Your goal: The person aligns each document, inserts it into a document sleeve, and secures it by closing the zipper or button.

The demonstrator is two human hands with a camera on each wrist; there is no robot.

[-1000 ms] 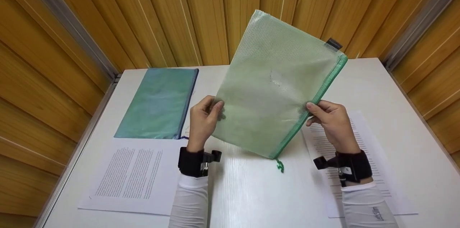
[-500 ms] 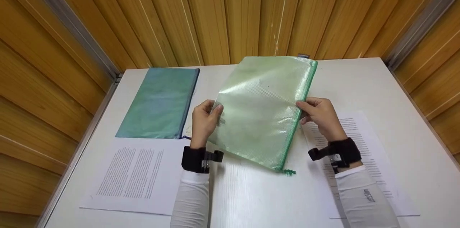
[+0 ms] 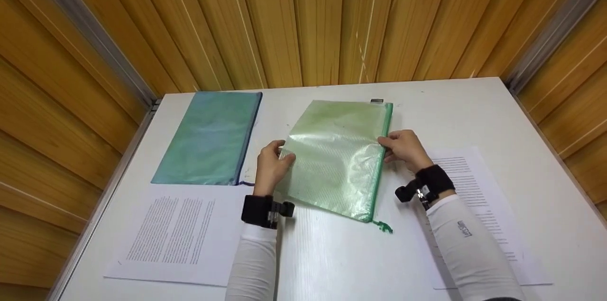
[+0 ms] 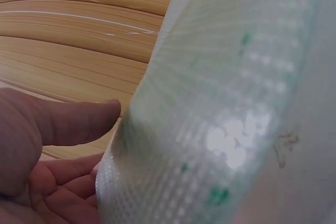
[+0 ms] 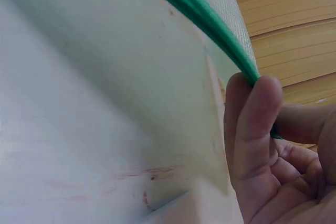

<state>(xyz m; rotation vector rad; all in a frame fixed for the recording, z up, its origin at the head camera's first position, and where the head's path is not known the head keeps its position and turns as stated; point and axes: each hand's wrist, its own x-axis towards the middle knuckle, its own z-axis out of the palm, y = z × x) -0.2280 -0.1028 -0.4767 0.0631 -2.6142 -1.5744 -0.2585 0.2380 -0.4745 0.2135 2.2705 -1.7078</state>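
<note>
A translucent pale green mesh zipper pouch [image 3: 332,159] is held at its two long sides, low over the white table. On its left edge is my left hand [image 3: 274,166], thumb on the front face and fingers at the edge. My right hand [image 3: 403,147] pinches the green zip edge [image 3: 382,149] between thumb and fingers. In the right wrist view, that green edge [image 5: 210,22] runs into the fingers [image 5: 257,119]. The left wrist view has the thumb [image 4: 86,121] at the bowed rim of the mesh [image 4: 173,145]. A green cord pull [image 3: 384,226] hangs at the near right corner.
A blue-green zipper pouch [image 3: 206,137] lies at the back left of the table [image 3: 327,263]. Printed sheets [image 3: 173,234] are in front of it, and another printed stack [image 3: 493,225] lies under the right forearm. Wood-panelled walls [image 3: 317,21] stand behind and beside the table.
Both hands have lowered the green pouch from a raised, tilted pose to nearly flat over the table. The right hand has moved left and the pouch has turned straighter.
</note>
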